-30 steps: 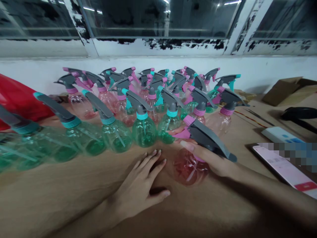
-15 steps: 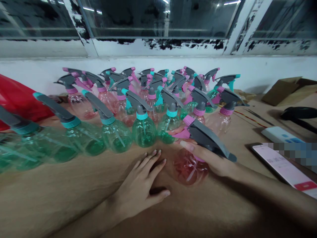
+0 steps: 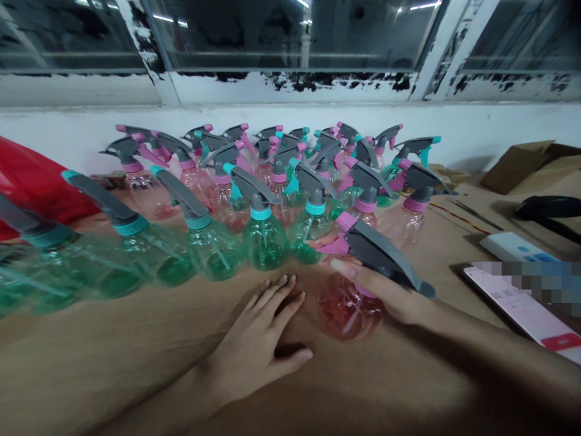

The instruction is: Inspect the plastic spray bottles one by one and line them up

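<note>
A pink spray bottle (image 3: 351,309) with a grey and pink trigger head stands on the tabletop at the centre right. My right hand (image 3: 372,280) is wrapped round its neck, just under the trigger. Part of the collar is hidden by my fingers. To its left, my left hand (image 3: 261,339) lies flat on the wood, fingers spread, holding nothing and apart from the bottle. Just beyond my hands runs a row of green spray bottles (image 3: 265,245) with turquoise collars.
Behind that row, several pink and green spray bottles (image 3: 195,181) crowd toward the wall. A red bag (image 3: 36,181) sits at left. On the right are a phone (image 3: 512,303), a white box (image 3: 512,245), a black object (image 3: 549,208) and an open cardboard box (image 3: 521,166).
</note>
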A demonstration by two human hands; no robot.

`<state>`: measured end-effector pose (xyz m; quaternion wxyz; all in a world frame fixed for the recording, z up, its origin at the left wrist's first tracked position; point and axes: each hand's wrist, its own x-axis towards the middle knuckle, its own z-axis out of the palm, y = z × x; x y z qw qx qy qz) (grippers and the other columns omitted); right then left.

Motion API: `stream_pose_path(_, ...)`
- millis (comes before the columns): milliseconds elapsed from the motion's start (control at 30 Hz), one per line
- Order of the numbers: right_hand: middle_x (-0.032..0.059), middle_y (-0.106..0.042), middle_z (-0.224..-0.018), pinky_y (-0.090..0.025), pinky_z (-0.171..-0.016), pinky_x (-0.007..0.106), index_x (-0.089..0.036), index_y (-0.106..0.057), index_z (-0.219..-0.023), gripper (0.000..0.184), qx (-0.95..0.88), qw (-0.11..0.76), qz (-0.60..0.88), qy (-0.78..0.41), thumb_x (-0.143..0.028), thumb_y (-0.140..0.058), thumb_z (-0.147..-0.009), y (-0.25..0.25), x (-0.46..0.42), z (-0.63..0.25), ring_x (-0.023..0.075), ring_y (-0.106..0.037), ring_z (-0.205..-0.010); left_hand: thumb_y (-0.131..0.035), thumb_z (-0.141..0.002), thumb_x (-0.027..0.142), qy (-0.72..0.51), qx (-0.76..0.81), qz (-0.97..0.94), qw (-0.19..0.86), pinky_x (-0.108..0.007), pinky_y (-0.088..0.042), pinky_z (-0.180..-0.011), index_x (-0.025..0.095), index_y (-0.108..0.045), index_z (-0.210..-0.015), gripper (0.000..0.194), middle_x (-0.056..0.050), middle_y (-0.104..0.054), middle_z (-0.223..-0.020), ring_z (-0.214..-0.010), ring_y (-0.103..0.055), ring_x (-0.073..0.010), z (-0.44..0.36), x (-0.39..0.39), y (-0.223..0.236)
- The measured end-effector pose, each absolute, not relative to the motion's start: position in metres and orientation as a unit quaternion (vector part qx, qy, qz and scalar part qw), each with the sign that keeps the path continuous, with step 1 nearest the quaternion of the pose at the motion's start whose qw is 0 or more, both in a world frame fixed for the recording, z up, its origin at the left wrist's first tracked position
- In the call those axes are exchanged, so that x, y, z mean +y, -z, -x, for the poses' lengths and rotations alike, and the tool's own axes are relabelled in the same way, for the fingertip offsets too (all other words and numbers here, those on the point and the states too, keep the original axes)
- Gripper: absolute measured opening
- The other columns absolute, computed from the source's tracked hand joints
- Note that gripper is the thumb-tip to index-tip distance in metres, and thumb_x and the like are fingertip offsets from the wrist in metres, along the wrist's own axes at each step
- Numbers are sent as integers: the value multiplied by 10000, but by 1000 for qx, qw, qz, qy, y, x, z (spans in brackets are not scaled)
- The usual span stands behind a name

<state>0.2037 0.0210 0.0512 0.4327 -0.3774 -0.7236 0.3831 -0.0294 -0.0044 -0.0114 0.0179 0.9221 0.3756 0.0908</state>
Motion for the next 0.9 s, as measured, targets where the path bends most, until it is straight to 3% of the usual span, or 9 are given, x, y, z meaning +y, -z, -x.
stream_pose_path(267, 0, -610, -737, -475, -641, 349, -271, -636, -1053, 239, -728, 405, 388, -394, -402, -569, -865, -63, 18, -203, 176, -568, -638, -500, -883, 592, -101, 377, -920, 28, -483, -287, -1074, 149, -415, -1386, 676, -139, -334, -1482, -1355, -296, -309, 29, -4, 10)
stream_pose_path(433, 6, -646, -860, -489, -757, 368, -281, -619, -1062, 249, -715, 437, 364, -405, -417, -581, -856, -55, 22, -204, 186, -611, -757, -508, -883, 585, -100, 373, -922, 24, -478, -291, -1072, 135, -424, -1380, 676, -151, -322, -1486, -1358, -289, -310, 29, -5, 10)
stream_pose_path(533, -11, -594, -714, -487, -736, 366, -260, -623, -896, 188, -728, 417, 386, -384, -437, -568, -862, -56, 22, -204, 171, -577, -680, -505, -885, 583, -106, 373, -921, 21, -483, -290, -1072, 143, -417, -1384, 671, -140, -311, -1493, -1362, -281, -306, 29, -4, 11)
stream_pose_path(667, -37, -456, -559, -480, -681, 345, -239, -536, -658, 317, -726, 427, 396, -365, -486, -549, -857, -63, 21, -202, 147, -507, -572, -499, -886, 586, -100, 373, -922, 19, -486, -298, -1068, 144, -411, -1386, 673, -139, -318, -1490, -1361, -287, -302, 29, -4, 10)
stream_pose_path(900, -4, -588, -705, -505, -687, 350, -270, -629, -967, 223, -732, 410, 383, -387, -453, -550, -867, -60, 21, -205, 175, -574, -659, -499, -889, 579, -94, 372, -923, 21, -487, -280, -1077, 137, -413, -1386, 670, -142, -304, -1496, -1364, -279, -301, 29, -3, 10)
